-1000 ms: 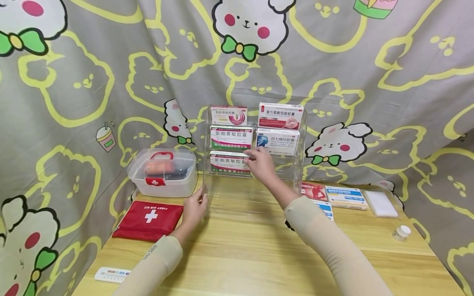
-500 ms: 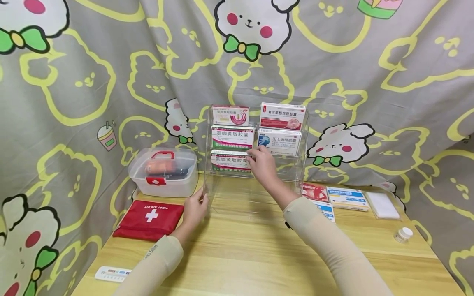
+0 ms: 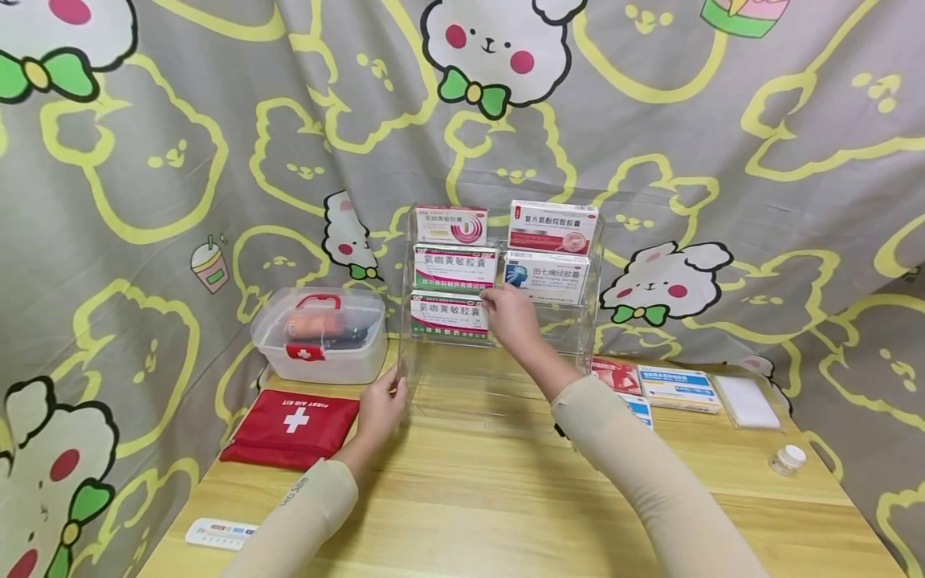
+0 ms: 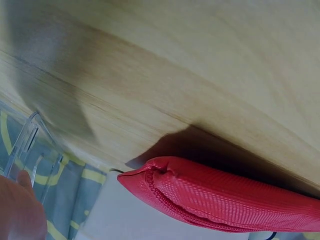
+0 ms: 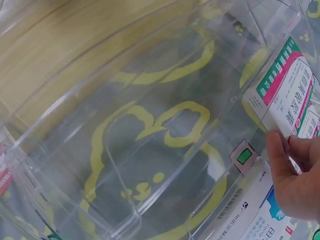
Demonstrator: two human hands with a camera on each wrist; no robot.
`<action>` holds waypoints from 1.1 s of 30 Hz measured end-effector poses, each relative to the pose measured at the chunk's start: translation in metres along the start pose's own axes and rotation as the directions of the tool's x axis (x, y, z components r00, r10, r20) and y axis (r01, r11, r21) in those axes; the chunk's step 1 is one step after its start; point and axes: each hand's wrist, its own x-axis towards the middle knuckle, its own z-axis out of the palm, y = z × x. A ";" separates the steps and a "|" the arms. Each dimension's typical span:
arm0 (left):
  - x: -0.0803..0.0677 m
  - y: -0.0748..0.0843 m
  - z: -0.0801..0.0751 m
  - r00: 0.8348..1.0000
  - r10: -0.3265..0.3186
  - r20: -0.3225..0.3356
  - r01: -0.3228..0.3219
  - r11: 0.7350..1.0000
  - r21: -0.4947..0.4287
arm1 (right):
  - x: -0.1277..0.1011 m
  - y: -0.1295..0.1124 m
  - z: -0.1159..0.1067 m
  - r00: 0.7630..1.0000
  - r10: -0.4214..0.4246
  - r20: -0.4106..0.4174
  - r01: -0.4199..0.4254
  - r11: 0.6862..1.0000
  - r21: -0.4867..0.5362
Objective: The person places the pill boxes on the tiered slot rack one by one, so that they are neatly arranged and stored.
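Medicine box [image 3: 449, 314] with a green band sits on the lowest tier of the clear acrylic rack [image 3: 578, 337], on that tier's left side, and we see our right hand [image 3: 510, 315] pinching its right end between thumb and curled fingers. In the right wrist view the fingertips [image 5: 278, 150] press the corner of that box [image 5: 285, 95] against the transparent shelf wall [image 5: 125, 165]. Our left hand [image 3: 381, 407] rests at the rack's front left corner, fingers lightly curled about the clear side panel [image 4: 22, 145]; how firmly they hold it we cannot tell.

Four more boxes fill the tiers above: a second green-banded box [image 3: 454, 267], a pink-swirl box [image 3: 451, 224], a red-printed box [image 3: 553, 226] and a blue-and-white box [image 3: 546, 276]. The rack stands at the back edge of the wooden table [image 3: 477, 498], about midway along it.

Near the back left corner sits a clear first-aid case [image 3: 317, 335], and just in front of it lies a red first-aid pouch [image 3: 290, 429]. A white strip [image 3: 220, 535] lies by the front left edge. Toward the right edge lie flat medicine packs [image 3: 675, 386], a white pad [image 3: 744, 399] and a small white-capped bottle [image 3: 784, 459].
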 end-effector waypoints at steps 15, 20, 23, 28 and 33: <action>0.000 -0.003 0.000 1.000 0.010 -0.007 -0.010 1.000 0.019 | -0.005 -0.004 -0.020 0.999 0.051 -0.010 -0.052 0.998 -0.047; 0.000 -0.001 -0.001 1.000 0.003 0.006 -0.003 1.000 0.015 | -0.008 -0.005 -0.043 0.997 -0.014 -0.080 0.013 1.000 -0.016; 0.000 -0.002 -0.001 1.000 0.003 0.012 -0.003 1.000 0.009 | -0.011 -0.003 -0.060 0.990 -0.051 -0.129 0.049 0.999 -0.018; 0.000 -0.002 -0.001 1.000 0.002 0.007 -0.002 1.000 0.008 | -0.014 0.008 -0.087 0.981 -0.051 -0.187 0.047 0.999 -0.025; -0.001 -0.003 0.000 1.000 -0.014 -0.001 0.014 1.000 0.019 | -0.017 0.030 -0.103 0.971 0.014 -0.239 -0.016 1.000 -0.007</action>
